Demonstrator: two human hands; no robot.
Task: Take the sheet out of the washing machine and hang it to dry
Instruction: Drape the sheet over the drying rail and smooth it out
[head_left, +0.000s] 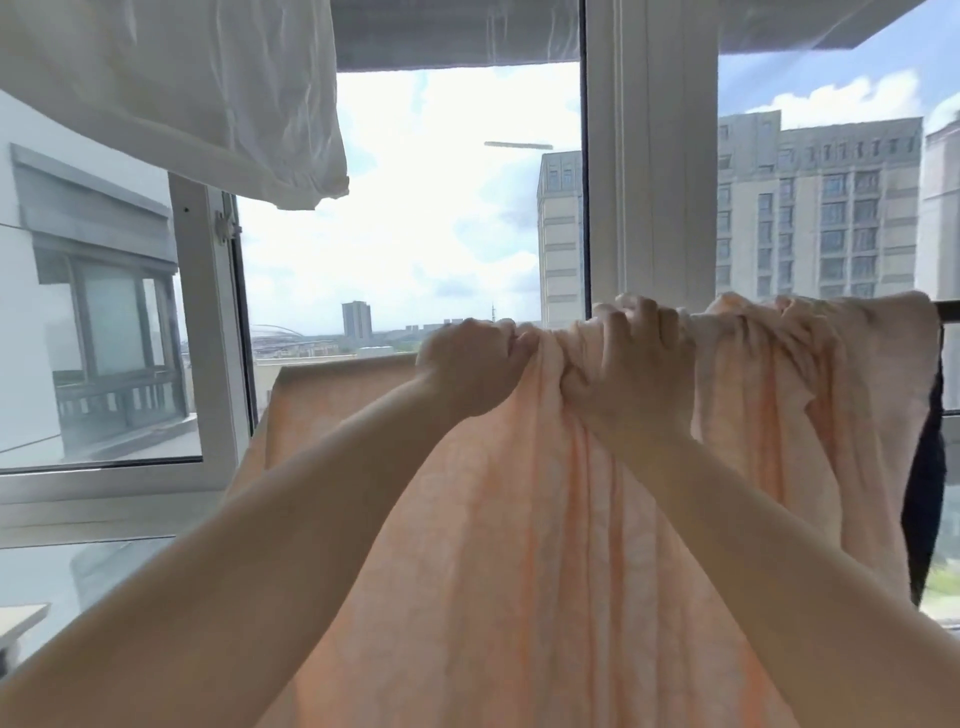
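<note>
One peach sheet (519, 519) hangs over a horizontal drying rail (948, 310), bunched into tight folds at the top and falling in long pleats toward the bottom of the view. Left hand (470, 364) is closed into a fist on a gathered wad of the sheet at rail height. Right hand (621, 358) sits just beside it, fingers (641, 314) curled over the top of the rail, clamping fabric there. Both hands nearly touch; forearms reach up from the lower corners. Right of the hands, more sheet is draped over the rail, ending short of the bare dark rail end. A flatter panel of the sheet spreads to the left, below the hands. Dark garment (927, 478) hangs at the sheet's right edge. White fabric (171, 93) hangs overhead, upper left. White window frame (649, 156) behind the rail; apartment buildings (821, 208) and cloudy sky outside.
</note>
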